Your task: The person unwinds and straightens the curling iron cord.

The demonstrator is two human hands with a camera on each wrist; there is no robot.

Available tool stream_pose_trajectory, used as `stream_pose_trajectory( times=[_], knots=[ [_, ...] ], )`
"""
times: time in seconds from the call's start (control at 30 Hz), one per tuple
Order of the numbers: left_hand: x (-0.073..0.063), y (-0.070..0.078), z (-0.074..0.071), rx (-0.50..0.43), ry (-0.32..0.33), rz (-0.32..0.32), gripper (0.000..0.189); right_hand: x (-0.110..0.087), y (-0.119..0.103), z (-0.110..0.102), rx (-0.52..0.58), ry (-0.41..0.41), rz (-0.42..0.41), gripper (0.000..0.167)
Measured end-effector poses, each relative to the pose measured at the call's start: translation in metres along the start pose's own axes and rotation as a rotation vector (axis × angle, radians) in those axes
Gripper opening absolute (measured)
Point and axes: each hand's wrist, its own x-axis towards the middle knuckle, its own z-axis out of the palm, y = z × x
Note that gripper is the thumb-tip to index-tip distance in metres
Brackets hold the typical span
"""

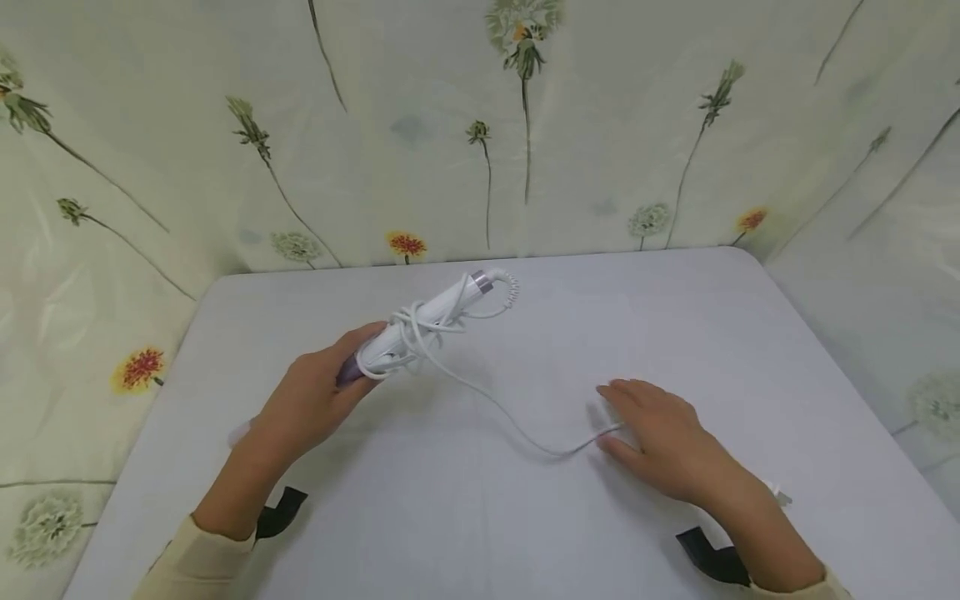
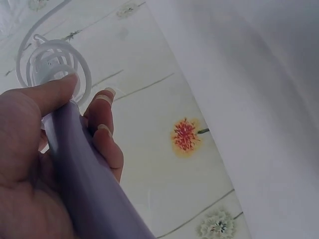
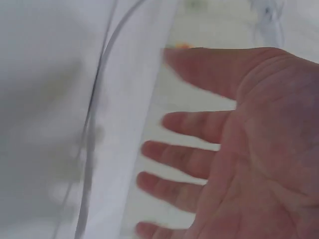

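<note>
My left hand [image 1: 318, 387] grips a white and purple hair styling iron [image 1: 450, 307] by its purple end, holding it tilted over the table. A white cord [image 1: 510, 417] winds several times round its middle, leaving the far end through a coiled sleeve. In the left wrist view, thumb and fingers curl round the smooth purple body [image 2: 89, 164]. My right hand [image 1: 667, 437] hovers low at the right with the loose cord running beneath it. Its fingers are spread and relaxed in the right wrist view, and the cord [image 3: 92, 134] passes beyond the fingertips.
The table [image 1: 480, 533] has a white cover. At its back and sides hangs a curtain [image 1: 585, 167] printed with flowers. A plug [image 1: 780, 494] lies partly hidden behind the right wrist. Black straps [image 1: 712, 557] show near both wrists.
</note>
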Motion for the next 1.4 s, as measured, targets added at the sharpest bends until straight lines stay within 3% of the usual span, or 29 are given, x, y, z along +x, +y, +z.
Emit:
stream_pose_trajectory(
  times=[0.13, 0.3, 0.37, 0.47, 0.57, 0.67, 0.83, 0.97, 1.1, 1.2, 1.3, 1.4],
  knots=[
    [-0.001, 0.009, 0.002, 0.002, -0.018, 0.015, 0.065, 0.027, -0.038, 0.011, 0.117, 0.006, -0.143, 0.075],
    [-0.002, 0.016, 0.003, 0.013, -0.04, 0.001, 0.066, 0.051, -0.079, 0.025, 0.266, -0.05, -0.236, 0.078],
    [-0.001, 0.018, 0.003, 0.021, -0.042, -0.003, 0.066, 0.056, -0.091, 0.029, 0.32, -0.043, -0.259, 0.071],
    [-0.001, 0.018, 0.004, 0.03, -0.045, 0.001, 0.065, 0.057, -0.102, 0.03, 0.422, 0.007, -0.281, 0.043],
    [-0.002, 0.015, 0.005, 0.056, -0.047, 0.011, 0.065, 0.053, -0.103, 0.027, 0.533, 0.109, -0.297, 0.018],
    [-0.004, 0.013, 0.004, 0.089, -0.052, 0.018, 0.065, 0.047, -0.097, 0.018, 0.58, 0.241, -0.318, 0.017],
    [-0.009, 0.009, 0.002, 0.105, -0.113, 0.018, 0.065, 0.044, -0.077, -0.003, 0.467, 0.459, -0.318, 0.013],
    [-0.013, 0.006, 0.002, 0.08, -0.197, 0.034, 0.064, 0.047, -0.052, -0.021, 0.377, 0.523, -0.209, 0.008],
    [-0.016, 0.003, 0.0, 0.053, -0.221, 0.054, 0.063, 0.049, -0.023, -0.03, 0.345, 0.458, -0.048, 0.015],
    [-0.017, -0.001, -0.002, 0.007, -0.203, 0.044, 0.064, 0.047, -0.003, -0.028, 0.314, 0.338, 0.038, 0.025],
    [-0.018, -0.005, -0.007, -0.055, -0.174, 0.019, 0.065, 0.042, 0.01, -0.019, 0.278, 0.164, 0.008, 0.028],
    [-0.016, -0.01, -0.013, -0.085, -0.132, 0.006, 0.065, 0.034, 0.013, -0.008, 0.266, -0.015, -0.084, 0.025]
  ],
)
